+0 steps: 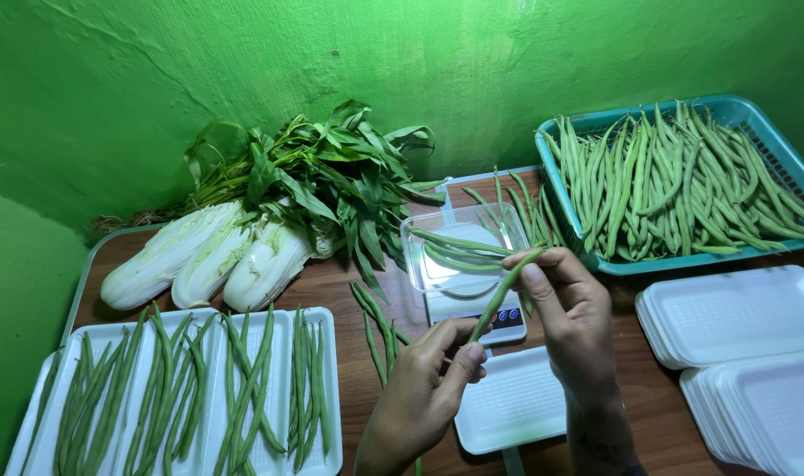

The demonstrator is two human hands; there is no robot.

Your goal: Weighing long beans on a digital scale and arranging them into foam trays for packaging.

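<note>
**Over the scale, one long bean held between two hands**

In front of the small digital scale (472,304), we hold a single long bean (501,298) between both hands. Our left hand (424,388) pinches the lower end between thumb and fingers, and our right hand (571,304) is closed on the upper end, so the pod slants up toward the clear tray (462,247) on the scale, which already carries a few beans. The hands are apart, each clamped on the same pod.

Right of the scale, the teal basket (772,132) is heaped with beans and stacks of white foam trays (737,313) lie below it. Left of the scale lie filled trays (182,397), napa cabbages (212,256) and leafy greens (323,176). An empty foam tray (512,401) lies just before the scale.

To do this well, we judge it best to keep the grip light, so the pod does not snap, and to lay it lengthwise with the others.
</note>
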